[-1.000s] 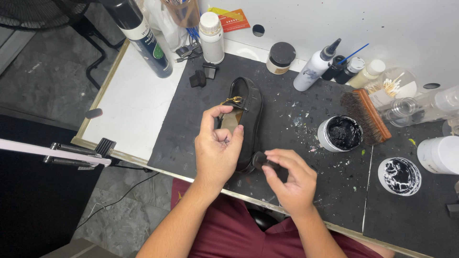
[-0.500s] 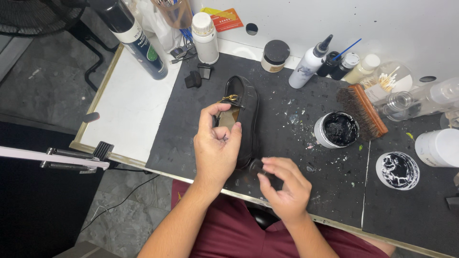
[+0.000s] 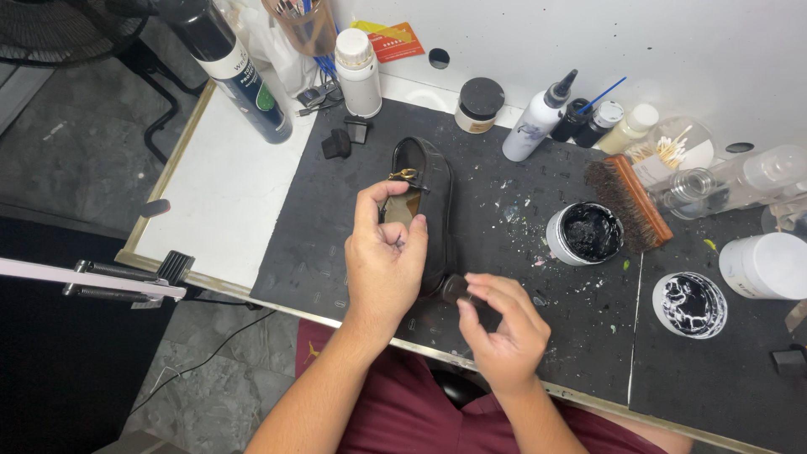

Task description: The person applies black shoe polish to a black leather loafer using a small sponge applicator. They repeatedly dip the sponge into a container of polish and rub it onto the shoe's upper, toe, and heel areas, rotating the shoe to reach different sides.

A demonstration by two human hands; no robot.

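Head view, looking straight down. Black loafer [image 3: 424,181] lying on the dark work mat [image 3: 336,244], toe pointing away, heel toward the table edge, small gold bit across the vamp. Left hand [image 3: 385,261] clamped over the rear half of the shoe, fingers curled and pressed together, thumb hooked inside the opening against the tan lining. Right hand [image 3: 504,324] down at the heel, fingertips pinching a small dark applicator [image 3: 456,288], pressed right against the back of the shoe. Cannot tell whether sponge or cloth pad; too dark and mostly covered.

Handling, judged from the look: light enough for one hand, stiff in the sole and heel, softer and yielding across the upper. Likely slick and smeary wherever wet polish sits, so best taken by the opening and inner lining, or by the sole edge, keeping skin off the coated leather. Gold bit worth avoiding too.

Around it: open tub of black polish [image 3: 586,234] just right of the shoe, wooden brush [image 3: 630,202] touching its far side, lid smeared black [image 3: 689,304] nearer the edge. White squeeze bottle with black nozzle [image 3: 538,122] and dark-capped jar [image 3: 479,105] at the back. Tall spray can [image 3: 235,71] standing on the white board [image 3: 227,193] to the left.
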